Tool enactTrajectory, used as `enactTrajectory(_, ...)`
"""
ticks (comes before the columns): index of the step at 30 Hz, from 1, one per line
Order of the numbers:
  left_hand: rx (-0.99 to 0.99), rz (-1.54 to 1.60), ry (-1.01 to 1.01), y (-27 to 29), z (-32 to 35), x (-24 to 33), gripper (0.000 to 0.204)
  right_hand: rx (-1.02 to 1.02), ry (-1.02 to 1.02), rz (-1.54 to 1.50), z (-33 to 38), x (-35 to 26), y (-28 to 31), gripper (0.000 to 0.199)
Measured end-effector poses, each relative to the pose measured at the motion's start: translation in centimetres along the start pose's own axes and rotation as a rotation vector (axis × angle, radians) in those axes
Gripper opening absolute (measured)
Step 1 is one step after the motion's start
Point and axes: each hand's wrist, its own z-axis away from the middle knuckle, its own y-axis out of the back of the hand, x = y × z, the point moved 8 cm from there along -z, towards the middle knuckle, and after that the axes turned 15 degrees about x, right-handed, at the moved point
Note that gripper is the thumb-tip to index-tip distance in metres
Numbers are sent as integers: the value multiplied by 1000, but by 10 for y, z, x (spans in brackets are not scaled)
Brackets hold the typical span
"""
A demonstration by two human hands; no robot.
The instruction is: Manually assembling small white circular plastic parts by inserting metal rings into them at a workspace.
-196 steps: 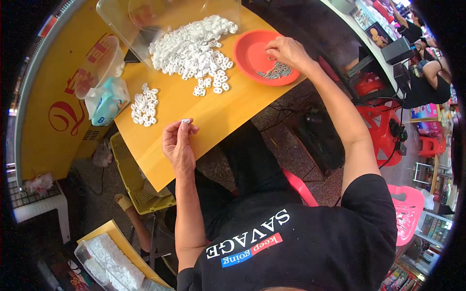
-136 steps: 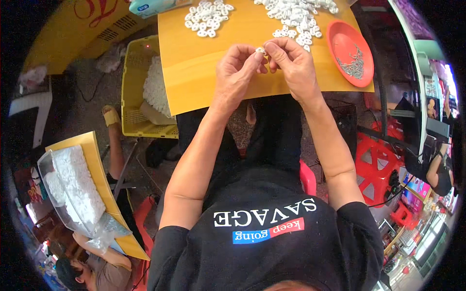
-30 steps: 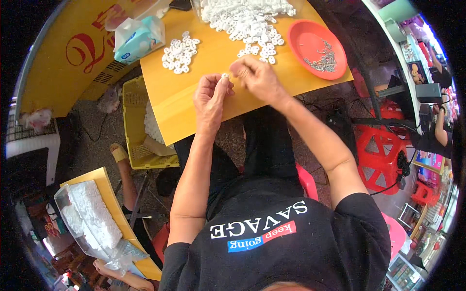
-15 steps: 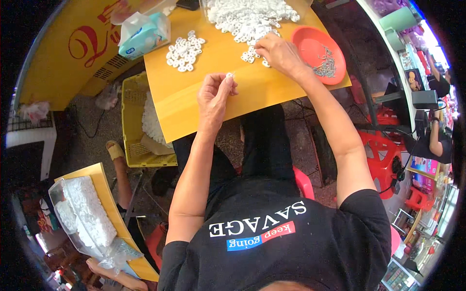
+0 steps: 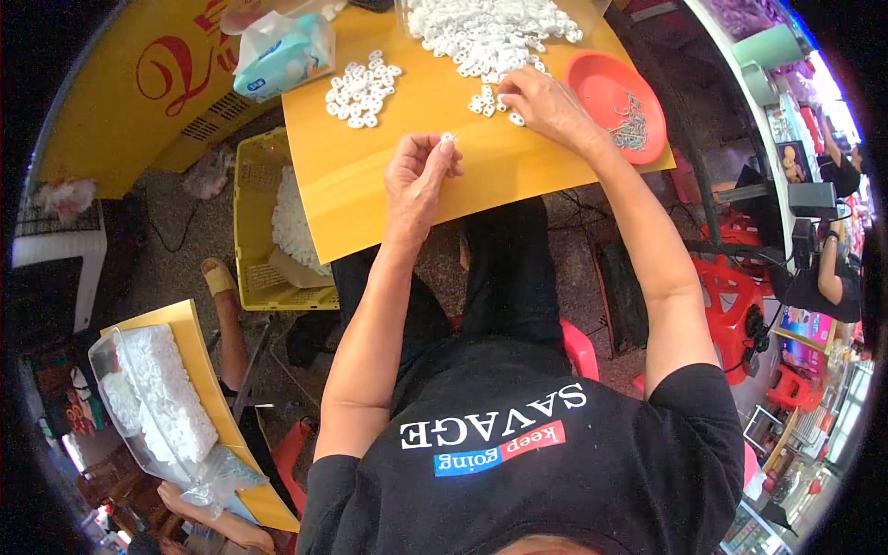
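Note:
My left hand (image 5: 421,176) is above the yellow table's near edge, thumb and forefinger pinching a small white plastic piece (image 5: 448,138) with a thin metal bit poking out to its right. Further right and a little farther away, my right hand (image 5: 550,106) reaches down to the tabletop, its fingertips pressed together beside a few loose white plastic pieces (image 5: 481,102). Whatever those fingers pinch is too small to make out. Close to the right wrist, a round red plate (image 5: 587,83) holds a heap of thin metal pins (image 5: 631,129).
White pieces form a small pile (image 5: 361,90) at left and a large heap (image 5: 490,28) at the back. A tissue pack (image 5: 282,60) stands at the table's left corner. Below is a yellow crate (image 5: 254,222). At lower left, another person's arm (image 5: 222,527) shows by a second table.
The view has shifted slightly, so the table sits a bit further right. My left hand keeps its pinch on the white plastic piece. My right fingertips remain beside the loose pieces.

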Motion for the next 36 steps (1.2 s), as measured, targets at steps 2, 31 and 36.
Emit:
enactTrajectory(2, -2, -5, -5, 0, 0, 0, 14, -48, -90, -52, -1, 3, 1, 20)
enactTrajectory(31, -4, 47, 16, -1, 1, 4, 13, -94, -604, -1067, 39, -48, -4, 33)
enactTrajectory(36, -23, 105, 51, -1, 2, 4, 11, -23, -610, -1127, 41, -50, -11, 26)
